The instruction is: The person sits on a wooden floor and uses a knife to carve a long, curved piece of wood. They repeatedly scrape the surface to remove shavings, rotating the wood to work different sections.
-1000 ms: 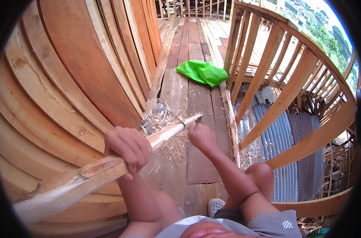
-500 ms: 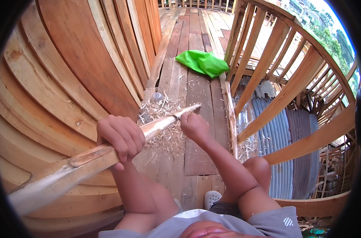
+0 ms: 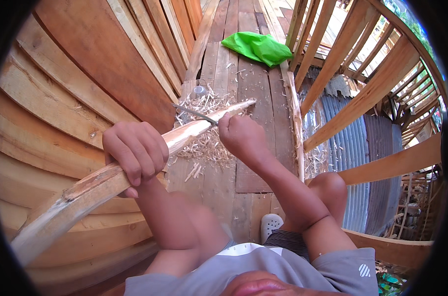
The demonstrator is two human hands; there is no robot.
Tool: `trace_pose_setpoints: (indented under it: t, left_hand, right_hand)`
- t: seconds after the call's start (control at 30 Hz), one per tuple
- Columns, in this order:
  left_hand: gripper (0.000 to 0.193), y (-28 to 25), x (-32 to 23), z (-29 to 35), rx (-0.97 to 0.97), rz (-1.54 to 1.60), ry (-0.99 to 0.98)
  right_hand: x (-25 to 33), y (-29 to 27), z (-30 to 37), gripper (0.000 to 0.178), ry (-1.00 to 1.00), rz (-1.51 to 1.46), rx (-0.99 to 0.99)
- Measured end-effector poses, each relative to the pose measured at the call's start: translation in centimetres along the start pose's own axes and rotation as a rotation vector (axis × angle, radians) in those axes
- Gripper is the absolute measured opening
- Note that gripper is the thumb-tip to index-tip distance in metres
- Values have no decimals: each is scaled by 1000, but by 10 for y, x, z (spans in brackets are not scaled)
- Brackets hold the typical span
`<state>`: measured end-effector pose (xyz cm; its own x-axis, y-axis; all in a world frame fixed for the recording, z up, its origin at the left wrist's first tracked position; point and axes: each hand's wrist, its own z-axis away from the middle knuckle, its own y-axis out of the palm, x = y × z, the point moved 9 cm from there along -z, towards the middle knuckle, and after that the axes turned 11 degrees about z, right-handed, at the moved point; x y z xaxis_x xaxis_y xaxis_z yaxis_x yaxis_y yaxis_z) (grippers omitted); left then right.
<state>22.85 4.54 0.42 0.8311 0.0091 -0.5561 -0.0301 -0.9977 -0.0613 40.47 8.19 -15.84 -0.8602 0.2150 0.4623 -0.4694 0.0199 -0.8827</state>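
A long, partly whittled wooden pole (image 3: pixel 93 186) slants from the lower left up to the middle of the floor. Around its middle wraps my left hand (image 3: pixel 137 153), fingers over the top. My right hand (image 3: pixel 242 138) is closed in a fist on a knife (image 3: pixel 194 113); its handle is hidden inside the fist. The thin dark blade crosses the pole toward the left, near the narrow pale far end. Wood shavings (image 3: pixel 204 148) lie heaped on the planks beneath that end.
A bright green cloth or bag (image 3: pixel 258 48) lies ahead on the plank floor (image 3: pixel 253 170). A small clear cup (image 3: pixel 199 92) sits among the shavings. Plank wall (image 3: pixel 81 79) stands to my left, slatted railing (image 3: pixel 362 98) to my right, with corrugated metal sheets (image 3: pixel 349 163) below it.
The knife blade has turned and now shows across the pole, pointing left. My right hand has moved up slightly and left. The view has tilted lower.
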Motion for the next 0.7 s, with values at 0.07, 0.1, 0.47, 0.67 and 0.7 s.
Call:
trace_pose_setpoints:
  t: [0.07,0.1,0.47,0.67,0.7]
  left_hand:
    - [21,0,11,-7,10,26,-4]
    - [21,0,16,-9,14,38,-6]
    - [23,-5,17,-4,-67,1,-12]
    - [23,-3,14,-2,-82,-15,-25]
    - [23,-1,17,-7,-66,-7,-24]
  right_hand:
    - [-13,-2,-3,55,14,-80,-65]
    - [-22,0,-8,55,21,-119,-97]
    - [-49,11,-21,56,61,-137,-144]
    - [-5,-7,0,56,-42,-60,-42]
    - [-26,4,-11,55,-4,-88,-57]
